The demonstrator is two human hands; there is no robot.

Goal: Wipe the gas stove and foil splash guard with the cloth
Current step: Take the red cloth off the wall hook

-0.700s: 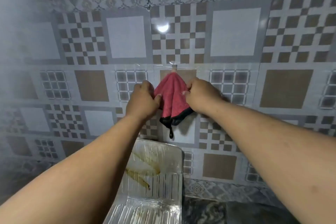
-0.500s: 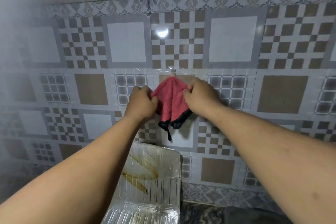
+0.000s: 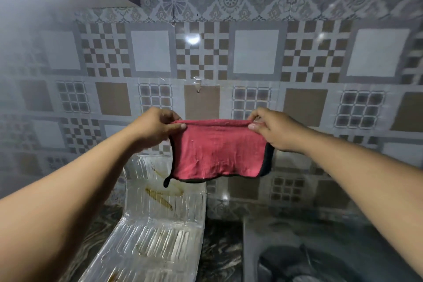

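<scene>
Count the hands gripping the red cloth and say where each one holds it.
2. The left hand pinches the cloth at its top left corner; the right hand pinches its top right corner.

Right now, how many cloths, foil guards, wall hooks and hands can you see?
Cloth: 1, red, held stretched between both hands
Foil splash guard: 1, stained
Wall hook: 1, bare
Hands: 2, left hand and right hand
Total: 5

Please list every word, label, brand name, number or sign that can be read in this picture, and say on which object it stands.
There are none.
red cloth: no tag or print shows.
foil splash guard: only embossed ribs and brown stains.
wall tiles: only geometric and floral patterns.
wall hook: no marking visible.
</scene>
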